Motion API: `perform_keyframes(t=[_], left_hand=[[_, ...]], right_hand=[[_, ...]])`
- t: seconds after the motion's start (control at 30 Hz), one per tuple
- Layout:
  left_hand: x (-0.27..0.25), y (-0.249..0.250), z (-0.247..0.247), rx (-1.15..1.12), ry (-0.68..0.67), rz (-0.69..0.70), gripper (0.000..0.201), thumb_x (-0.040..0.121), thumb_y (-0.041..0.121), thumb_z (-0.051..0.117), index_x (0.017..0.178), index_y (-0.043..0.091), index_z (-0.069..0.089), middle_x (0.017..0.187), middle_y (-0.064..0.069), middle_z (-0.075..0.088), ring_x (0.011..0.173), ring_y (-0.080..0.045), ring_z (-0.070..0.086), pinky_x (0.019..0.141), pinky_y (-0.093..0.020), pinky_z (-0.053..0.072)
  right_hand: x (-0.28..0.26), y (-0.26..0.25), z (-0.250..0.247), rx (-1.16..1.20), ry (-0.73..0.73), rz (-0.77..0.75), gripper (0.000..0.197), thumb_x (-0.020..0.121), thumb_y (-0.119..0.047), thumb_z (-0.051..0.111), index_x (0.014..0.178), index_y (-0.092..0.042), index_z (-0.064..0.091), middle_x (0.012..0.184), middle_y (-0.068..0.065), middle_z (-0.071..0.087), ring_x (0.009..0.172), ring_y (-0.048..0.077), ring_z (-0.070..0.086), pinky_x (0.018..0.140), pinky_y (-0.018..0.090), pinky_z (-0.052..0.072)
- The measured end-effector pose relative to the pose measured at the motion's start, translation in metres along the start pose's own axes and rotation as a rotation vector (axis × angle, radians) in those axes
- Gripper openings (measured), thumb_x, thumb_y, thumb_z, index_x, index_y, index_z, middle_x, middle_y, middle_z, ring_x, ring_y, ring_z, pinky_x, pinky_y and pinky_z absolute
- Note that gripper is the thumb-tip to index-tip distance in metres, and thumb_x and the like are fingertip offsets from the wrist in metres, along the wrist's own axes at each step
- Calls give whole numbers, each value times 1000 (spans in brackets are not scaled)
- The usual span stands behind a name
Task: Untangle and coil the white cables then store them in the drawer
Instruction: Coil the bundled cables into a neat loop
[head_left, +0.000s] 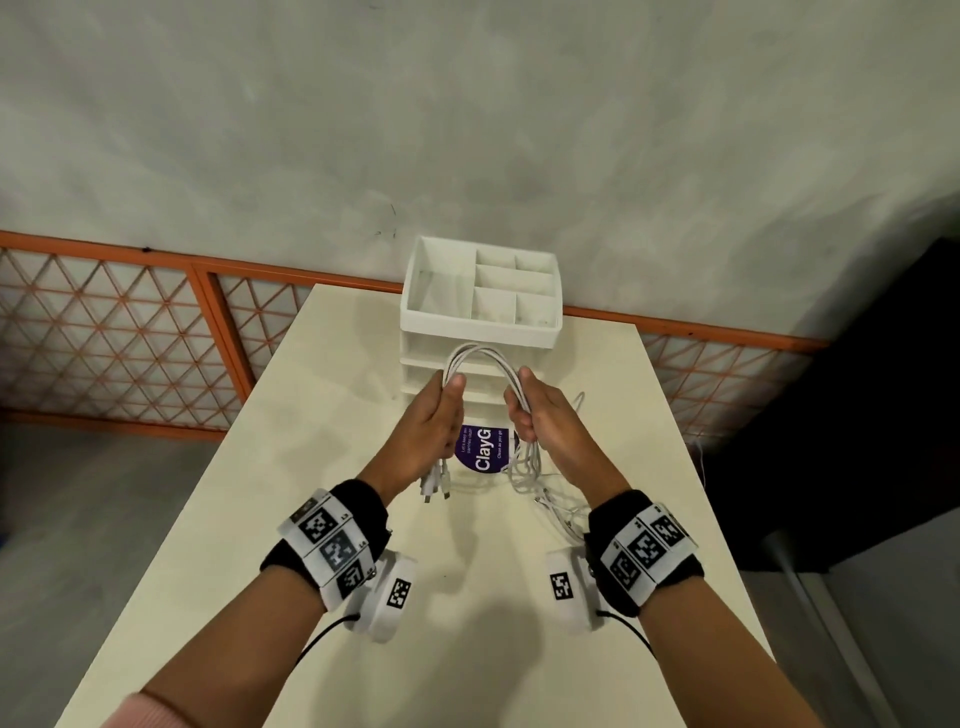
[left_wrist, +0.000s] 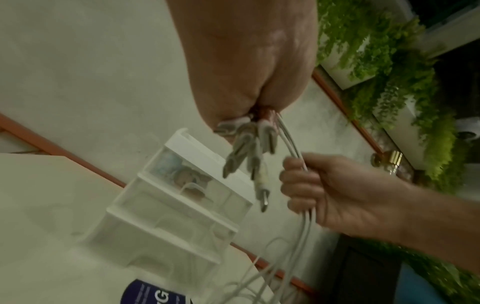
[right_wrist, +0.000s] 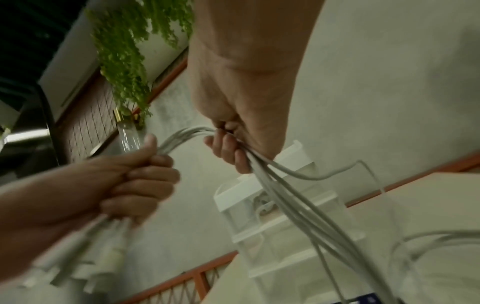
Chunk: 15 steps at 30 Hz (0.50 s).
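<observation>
While both hands hold the bundle of white cables (head_left: 480, 358) up above the tabletop (head_left: 363, 519), the work looks to be at the gathering and straightening stage, with the coiling not yet begun. The left hand (head_left: 434, 421) is closed round one end of the bundle, its fingers (right_wrist: 150, 174) curled over the strands, and the plugs (left_wrist: 249, 152) hang out below its fist. The right hand (head_left: 545, 421) grips the same strands a little further along, fingers (left_wrist: 298, 185) wrapped round them, so a short arch of cable stands between the two fists. Below the right hand the rest of the cables trail down in loose loops onto the tabletop, and some of those loops appear crossed over one another.

My reading is that the next move calls for the right hand to draw along the strands so the slack runs free, then to bring a length back to the left hand to lay the first loop. The tangled tails on the tabletop could snag as they lift.

Just behind the hands stands the white drawer unit (head_left: 480, 312), with an open divided tray on top. Its drawers look closed, so one must be pulled out before anything is stored.
</observation>
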<state>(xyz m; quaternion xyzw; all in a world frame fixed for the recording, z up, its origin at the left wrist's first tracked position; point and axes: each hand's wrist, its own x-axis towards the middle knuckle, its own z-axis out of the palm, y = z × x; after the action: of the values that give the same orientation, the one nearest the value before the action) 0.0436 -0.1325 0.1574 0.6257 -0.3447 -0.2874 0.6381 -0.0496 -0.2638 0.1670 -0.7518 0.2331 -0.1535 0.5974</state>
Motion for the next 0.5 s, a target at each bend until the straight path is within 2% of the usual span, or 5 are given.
perform_keyframes(t=[0.13, 0.23, 0.3, 0.37, 0.5], left_hand=[[0, -5, 14, -6, -7, 20, 21, 101, 34, 33, 88, 21, 42, 59, 13, 35, 42, -1, 30, 41, -13, 29], [-2, 0, 22, -10, 43, 64, 20, 103, 22, 33, 102, 10, 48, 53, 14, 49, 41, 3, 47, 46, -6, 36], [-2, -1, 25, -65, 18, 61, 21, 103, 18, 33, 94, 9, 50, 56, 1, 55, 42, 1, 53, 45, -7, 39], [-2, -4, 24, -71, -13, 43, 25, 102, 18, 37, 84, 12, 53, 59, -12, 54, 42, -2, 55, 43, -10, 39], [-3, -10, 20, -50, -62, -33, 34, 101, 20, 40, 71, 7, 48, 61, -13, 56, 37, -1, 52, 41, -8, 36]], right_hand=[[3, -1, 14, 67, 30, -3, 45, 102, -38, 25, 72, -14, 48, 53, -3, 30, 43, 8, 27, 47, 23, 26], [5, 6, 22, 108, 29, 18, 35, 103, -34, 25, 91, -9, 46, 52, -3, 34, 42, 7, 30, 43, 20, 29], [6, 10, 27, 134, 32, 79, 37, 102, -37, 27, 107, -4, 43, 50, -3, 40, 42, 8, 34, 44, 22, 32], [5, 11, 29, 181, 19, 143, 39, 101, -40, 30, 123, -8, 34, 52, -1, 43, 43, 10, 38, 44, 23, 34], [-2, 7, 29, 290, -77, 196, 38, 100, -38, 35, 130, -20, 19, 61, 5, 43, 40, 10, 40, 39, 19, 38]])
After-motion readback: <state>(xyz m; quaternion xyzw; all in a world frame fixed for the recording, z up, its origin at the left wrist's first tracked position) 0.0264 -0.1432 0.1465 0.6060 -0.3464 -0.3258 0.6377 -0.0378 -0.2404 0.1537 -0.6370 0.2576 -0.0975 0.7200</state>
